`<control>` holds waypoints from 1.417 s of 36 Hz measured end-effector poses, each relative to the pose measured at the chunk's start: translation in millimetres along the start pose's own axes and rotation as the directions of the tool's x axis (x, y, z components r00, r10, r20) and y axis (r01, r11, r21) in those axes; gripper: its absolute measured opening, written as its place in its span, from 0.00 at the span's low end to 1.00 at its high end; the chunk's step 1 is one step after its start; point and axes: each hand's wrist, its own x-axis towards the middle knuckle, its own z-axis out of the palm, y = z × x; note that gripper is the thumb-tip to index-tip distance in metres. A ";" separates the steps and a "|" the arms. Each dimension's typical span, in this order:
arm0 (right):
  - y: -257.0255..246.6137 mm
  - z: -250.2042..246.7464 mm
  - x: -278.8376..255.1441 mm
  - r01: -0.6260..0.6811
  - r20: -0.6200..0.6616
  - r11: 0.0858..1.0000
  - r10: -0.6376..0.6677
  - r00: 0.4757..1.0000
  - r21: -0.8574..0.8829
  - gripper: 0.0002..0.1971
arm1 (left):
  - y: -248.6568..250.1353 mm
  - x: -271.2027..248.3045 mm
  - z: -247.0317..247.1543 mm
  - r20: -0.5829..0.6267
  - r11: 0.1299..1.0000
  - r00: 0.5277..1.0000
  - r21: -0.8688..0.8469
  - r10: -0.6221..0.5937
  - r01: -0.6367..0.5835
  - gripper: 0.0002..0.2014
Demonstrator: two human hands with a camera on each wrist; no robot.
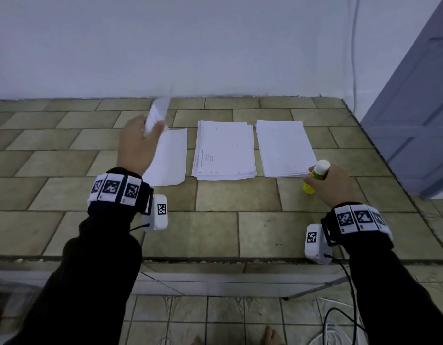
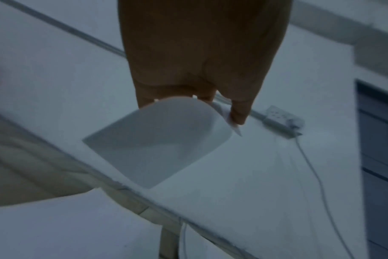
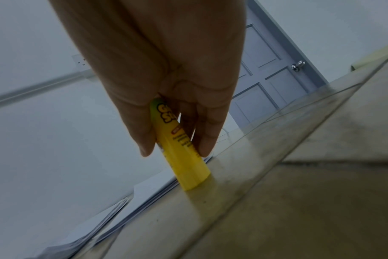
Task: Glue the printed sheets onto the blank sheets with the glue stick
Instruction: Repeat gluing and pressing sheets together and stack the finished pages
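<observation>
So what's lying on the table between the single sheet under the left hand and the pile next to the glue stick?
In the head view, a stack with printed text lies between the single sheet and the blank pile.

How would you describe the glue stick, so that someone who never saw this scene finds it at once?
Look at the tiled counter with three white paper piles in a row. Beside the near corner of the rightmost pile, the right hand grips the glue stick. It is the only yellow thing, with a white cap.
</observation>
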 end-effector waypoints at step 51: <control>-93.6 36.7 -39.9 0.412 0.380 0.909 -0.404 0.832 0.063 0.10 | -10.3 -163.2 57.2 0.634 0.824 0.764 0.493 -0.120 -0.280 0.60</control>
